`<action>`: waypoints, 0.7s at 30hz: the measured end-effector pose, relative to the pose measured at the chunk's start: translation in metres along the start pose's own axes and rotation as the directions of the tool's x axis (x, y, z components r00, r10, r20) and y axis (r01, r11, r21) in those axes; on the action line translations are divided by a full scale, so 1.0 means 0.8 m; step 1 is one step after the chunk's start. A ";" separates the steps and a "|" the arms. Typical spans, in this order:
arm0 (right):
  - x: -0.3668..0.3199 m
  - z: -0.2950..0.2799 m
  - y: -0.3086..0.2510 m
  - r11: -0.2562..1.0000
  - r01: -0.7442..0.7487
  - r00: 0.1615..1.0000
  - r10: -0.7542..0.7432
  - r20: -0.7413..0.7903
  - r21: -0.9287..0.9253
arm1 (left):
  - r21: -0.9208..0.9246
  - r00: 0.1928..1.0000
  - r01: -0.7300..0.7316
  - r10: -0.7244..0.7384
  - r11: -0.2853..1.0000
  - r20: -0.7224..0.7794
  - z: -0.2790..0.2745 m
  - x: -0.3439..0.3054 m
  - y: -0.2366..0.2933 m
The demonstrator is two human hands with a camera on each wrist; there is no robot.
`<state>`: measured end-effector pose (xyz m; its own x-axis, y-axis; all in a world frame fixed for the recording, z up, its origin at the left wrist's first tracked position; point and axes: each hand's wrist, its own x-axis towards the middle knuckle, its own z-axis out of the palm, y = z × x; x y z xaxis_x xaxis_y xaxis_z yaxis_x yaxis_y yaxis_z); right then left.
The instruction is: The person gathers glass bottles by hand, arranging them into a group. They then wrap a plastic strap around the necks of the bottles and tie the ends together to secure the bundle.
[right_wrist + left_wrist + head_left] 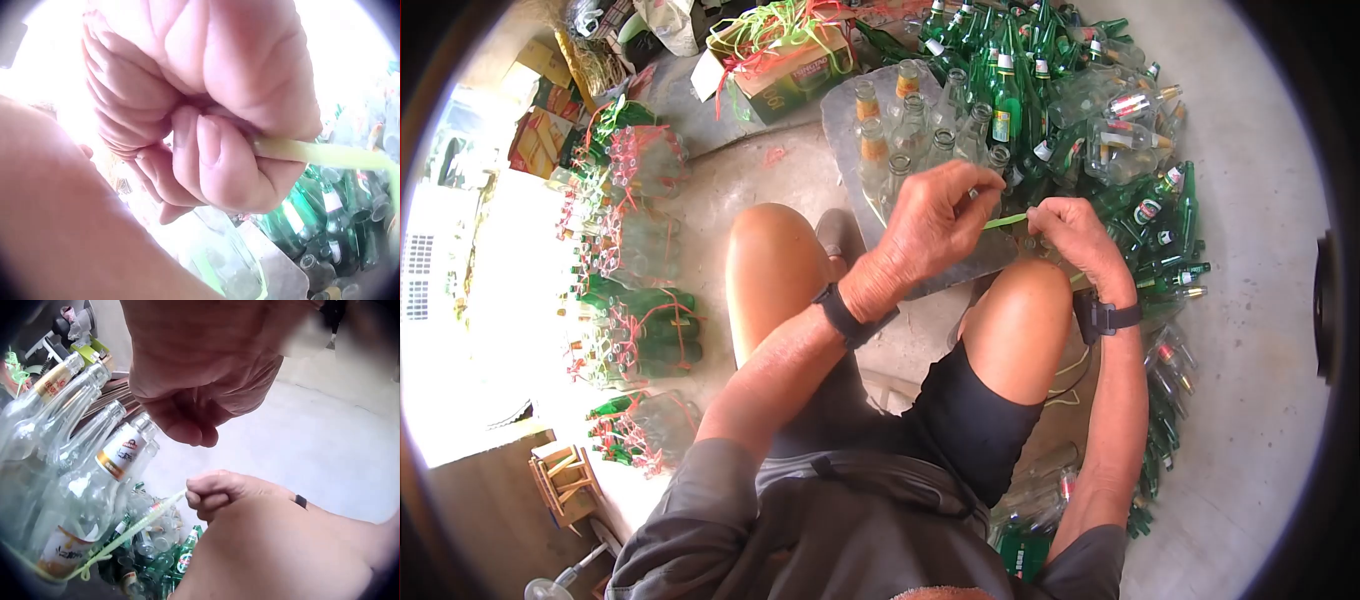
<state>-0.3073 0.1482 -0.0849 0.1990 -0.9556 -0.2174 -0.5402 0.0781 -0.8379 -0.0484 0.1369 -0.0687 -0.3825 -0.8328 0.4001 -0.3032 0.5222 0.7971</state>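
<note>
Glass bottles [909,131] stand upright in a cluster on a grey board [960,278] before the person's knees. A light-green plastic strap [1006,221] passes around their lower part. In the left wrist view, the strap [140,525] has a small knot beside a labelled bottle [69,547] and runs taut to the right hand. The right hand [1080,238] pinches the strap's end, with fingers curled tightly in the right wrist view. Above the near bottles, the left hand [940,215] is raised with its fingers curled in; nothing shows between its fingertips.
Many loose green bottles [1170,220] and clear bottles [1125,150] pile up along the right wall. On the left stand strapped bottle bundles [645,235]. A cardboard box [785,75] with green and red straps stands at the back. The person's knees [775,250] flank the work.
</note>
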 end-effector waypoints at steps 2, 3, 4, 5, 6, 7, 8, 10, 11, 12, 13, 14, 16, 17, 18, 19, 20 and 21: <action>-0.002 -0.007 -0.022 0.999 0.034 0.999 -0.034 -0.004 -0.029 | -0.146 0.995 0.096 -0.097 0.985 -0.002 0.014 -0.015 0.005; 0.001 -0.011 -0.028 1.000 0.012 1.000 -0.012 0.004 -0.024 | -0.168 0.998 0.053 -0.055 0.984 -0.006 0.024 -0.021 -0.001; 0.005 -0.012 -0.031 1.000 0.013 1.000 -0.013 0.004 -0.026 | -0.169 0.999 0.051 -0.053 0.984 -0.007 0.033 -0.028 -0.002; 0.009 -0.013 -0.034 0.996 0.080 0.997 -0.080 -0.010 -0.038 | -0.145 0.999 0.037 -0.041 0.989 -0.024 0.041 -0.035 -0.003; 0.011 -0.011 -0.042 0.988 0.145 0.989 -0.147 -0.022 -0.051 | -0.122 0.999 0.023 -0.028 0.992 -0.041 0.047 -0.040 -0.001; 0.011 -0.015 -0.057 0.991 0.120 0.993 -0.121 -0.013 -0.055 | -0.053 0.997 0.073 -0.071 0.996 0.029 0.050 -0.045 -0.001; 0.015 -0.016 -0.066 0.991 0.121 0.992 -0.122 -0.011 -0.059 | -0.055 0.997 0.072 -0.071 0.996 0.025 0.056 -0.049 0.001; 0.030 -0.019 -0.075 0.982 0.146 0.989 -0.147 -0.005 -0.121 | 0.018 0.996 0.055 -0.054 0.998 -0.069 0.071 -0.053 0.002; 0.038 -0.015 -0.075 0.982 0.181 0.982 -0.183 -0.035 -0.059 | -0.005 0.992 0.124 -0.124 0.992 0.015 0.075 -0.053 -0.001; 0.045 -0.015 -0.080 0.982 0.180 0.983 -0.182 -0.032 -0.061 | -0.007 0.992 0.127 -0.127 0.992 0.013 0.082 -0.053 -0.003; 0.052 -0.016 -0.087 0.977 0.168 0.984 -0.173 -0.033 -0.133 | -0.024 0.991 0.129 -0.130 0.991 -0.032 0.089 -0.051 -0.005; 0.058 -0.015 -0.092 0.966 0.156 0.985 -0.166 -0.035 -0.205 | -0.040 0.988 0.131 -0.134 0.991 -0.077 0.095 -0.050 -0.007; 0.067 -0.008 -0.100 0.952 0.200 0.974 -0.218 -0.057 -0.232 | -0.080 0.981 0.173 -0.178 0.982 -0.071 0.096 -0.045 -0.002; 0.072 -0.006 -0.102 0.936 0.241 0.960 -0.270 -0.081 -0.258 | -0.118 0.974 0.212 -0.220 0.970 -0.060 0.097 -0.043 0.001; 0.078 -0.004 -0.102 0.936 0.241 0.960 -0.269 -0.076 -0.258 | -0.119 0.973 0.215 -0.224 0.969 -0.063 0.098 -0.042 0.003; 0.084 -0.004 -0.102 0.927 0.264 0.952 -0.295 -0.081 -0.266 | -0.135 0.971 0.220 -0.231 0.966 -0.070 0.099 -0.040 0.006; 0.090 -0.003 -0.101 0.918 0.286 0.944 -0.319 -0.086 -0.273 | -0.150 0.968 0.225 -0.238 0.963 -0.075 0.101 -0.039 0.007; 0.095 -0.002 -0.097 0.919 0.285 0.945 -0.317 -0.083 -0.272 | -0.151 0.967 0.230 -0.243 0.961 -0.075 0.102 -0.038 0.005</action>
<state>-0.2515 0.0689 -0.0361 0.2916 -0.9511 0.1017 -0.6621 -0.2774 -0.6962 -0.1095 0.1797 -0.1146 -0.2309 -0.9461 0.2272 -0.2476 0.2830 0.9266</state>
